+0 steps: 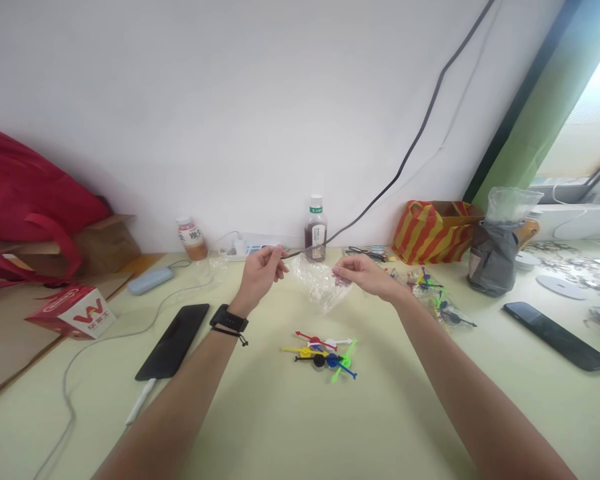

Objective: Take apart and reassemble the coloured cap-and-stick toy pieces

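Right hand [360, 272]: thumb and fingers are closed on an edge of a clear plastic bag [317, 287], which hangs above the tabletop [275, 427]. Left hand [263, 272]: thumb and fingers are drawn together beside the bag's other edge; whether film is caught between them cannot be told. Below the bag, 1 pile of coloured plastic arrows [320, 357] lies loose, touched by neither hand.

Risks, as judged: the thin film could slip or tear if pulled hard at 1 corner. The overlapping arrows could hook on each other and scatter if lifted carelessly, and their pointed tips could pierce the bag. A forward swing could knock the dark-filled bottle [315, 230] standing behind the bag, or catch the black cable [420, 133].

Clearances: the wall [230, 120] limits reach to the rear. Left forearm passes just beside a phone [173, 343]; filled bags [450, 313] lie near the right forearm. The best working room is between the forearms, around the pile. The near table edge is out of view.
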A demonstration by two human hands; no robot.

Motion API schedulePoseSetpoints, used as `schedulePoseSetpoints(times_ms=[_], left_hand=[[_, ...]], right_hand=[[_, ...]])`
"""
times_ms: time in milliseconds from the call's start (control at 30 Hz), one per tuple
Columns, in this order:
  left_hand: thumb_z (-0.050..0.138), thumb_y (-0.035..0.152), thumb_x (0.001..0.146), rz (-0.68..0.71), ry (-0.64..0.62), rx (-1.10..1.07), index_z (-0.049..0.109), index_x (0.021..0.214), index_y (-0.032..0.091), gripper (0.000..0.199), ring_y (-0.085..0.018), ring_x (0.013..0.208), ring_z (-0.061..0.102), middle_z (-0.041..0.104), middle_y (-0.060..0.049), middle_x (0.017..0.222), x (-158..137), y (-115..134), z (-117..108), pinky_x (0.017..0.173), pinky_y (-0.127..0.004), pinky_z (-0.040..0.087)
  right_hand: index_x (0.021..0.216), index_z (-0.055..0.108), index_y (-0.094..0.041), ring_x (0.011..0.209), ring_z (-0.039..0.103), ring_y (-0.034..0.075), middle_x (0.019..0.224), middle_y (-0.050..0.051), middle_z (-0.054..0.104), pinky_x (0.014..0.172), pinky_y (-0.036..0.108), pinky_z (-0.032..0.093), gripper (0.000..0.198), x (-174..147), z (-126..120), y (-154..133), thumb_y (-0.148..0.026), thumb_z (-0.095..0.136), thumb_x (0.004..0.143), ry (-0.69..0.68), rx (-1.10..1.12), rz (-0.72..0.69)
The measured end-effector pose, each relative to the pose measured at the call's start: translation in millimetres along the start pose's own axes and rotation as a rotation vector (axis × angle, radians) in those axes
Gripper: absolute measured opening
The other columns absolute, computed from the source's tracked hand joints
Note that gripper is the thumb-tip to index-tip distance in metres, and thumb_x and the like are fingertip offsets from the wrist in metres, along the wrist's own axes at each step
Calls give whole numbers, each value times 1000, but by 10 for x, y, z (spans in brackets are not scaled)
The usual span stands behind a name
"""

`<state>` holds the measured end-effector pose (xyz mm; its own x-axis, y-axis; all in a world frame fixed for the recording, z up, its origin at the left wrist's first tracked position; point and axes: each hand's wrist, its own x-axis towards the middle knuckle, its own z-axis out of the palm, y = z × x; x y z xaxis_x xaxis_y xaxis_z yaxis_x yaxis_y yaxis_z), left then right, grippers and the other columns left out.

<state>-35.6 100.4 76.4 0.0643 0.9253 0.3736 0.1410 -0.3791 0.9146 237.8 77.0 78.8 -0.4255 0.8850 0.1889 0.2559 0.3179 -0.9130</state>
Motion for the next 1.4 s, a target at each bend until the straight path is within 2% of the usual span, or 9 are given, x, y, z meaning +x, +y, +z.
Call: schedulePoseSetpoints(times_ms=[133, 333, 467, 600, 733, 933, 1167, 1333, 1400], left_hand=[[59, 63, 91, 59, -161, 172, 74, 102, 18, 48, -17, 73, 66, 76, -8, 94, -43, 67, 17, 60, -24, 50], [59, 59, 92, 112, -242, 335, 70, 72, 18, 47, -14, 45, 56, 54, 2, 49, -129, 39, 143, 45, -22, 40], [57, 57, 94, 61, -262, 303, 71, 79, 17, 45, -12, 40, 52, 44, 5, 45, -123, 22, 153, 40, -20, 38], [56, 56, 95, 74, -334, 284, 69, 88, 17, 42, -10, 40, 49, 46, 6, 46, -152, 79, 195, 41, -19, 40], [54, 54, 96, 94, -412, 268, 67, 85, 18, 40, -9, 44, 50, 46, 6, 52, -191, 144, 236, 43, -18, 43], [56, 57, 94, 78, -356, 311, 69, 85, 18, 42, -9, 42, 48, 42, 6, 53, -145, 124, 171, 39, -18, 39], [53, 56, 97, 82, -305, 335, 69, 90, 19, 41, -11, 42, 53, 37, 7, 51, -117, 141, 104, 41, -19, 41], [53, 55, 97, 103, -294, 319, 68, 95, 20, 39, -10, 42, 51, 40, 7, 53, -148, 186, 147, 42, -19, 43], [53, 54, 98, 111, -296, 311, 68, 96, 20, 38, -10, 43, 51, 43, 7, 53, -154, 190, 158, 42, -18, 44]], right_hand=[[83, 70, -18, 78, 66, 19, 78, 5, 71, 75, 33, 52, 41, -11, 52, -48, -58, 66, 87, -104, -9, -6], [78, 68, -18, 74, 64, 17, 77, 4, 70, 71, 31, 52, 43, -13, 73, -76, -60, 62, 90, -164, -39, -28], [85, 72, -18, 78, 65, 19, 82, 6, 72, 74, 32, 53, 44, -19, -52, -27, -61, 62, 90, -53, -69, -5], [102, 73, -20, 89, 69, 21, 96, 8, 76, 80, 34, 55, 43, 21, 93, -35, -59, 70, 86, -34, 37, 7], [86, 74, -17, 75, 68, 18, 81, 6, 74, 72, 31, 55, 44, 68, 330, -50, -60, 75, 79, -93, 145, -19], [79, 73, -16, 62, 64, 15, 72, 7, 74, 63, 29, 52, 46, 61, 178, 0, -62, 78, 75, 31, 168, 16], [56, 47, -22, 46, 44, 12, 46, -2, 48, 50, 28, 40, 59, -1, -50, -49, -69, 53, 92, 477, -9, -23], [87, 54, -24, 72, 57, 16, 78, 1, 63, 69, 31, 49, 28, 51, 122, -118, -47, 46, 99, 361, 4, -241], [98, 55, -24, 79, 59, 16, 92, 3, 65, 72, 31, 50, 20, 73, 223, -138, -44, 51, 96, 368, -13, -248]])
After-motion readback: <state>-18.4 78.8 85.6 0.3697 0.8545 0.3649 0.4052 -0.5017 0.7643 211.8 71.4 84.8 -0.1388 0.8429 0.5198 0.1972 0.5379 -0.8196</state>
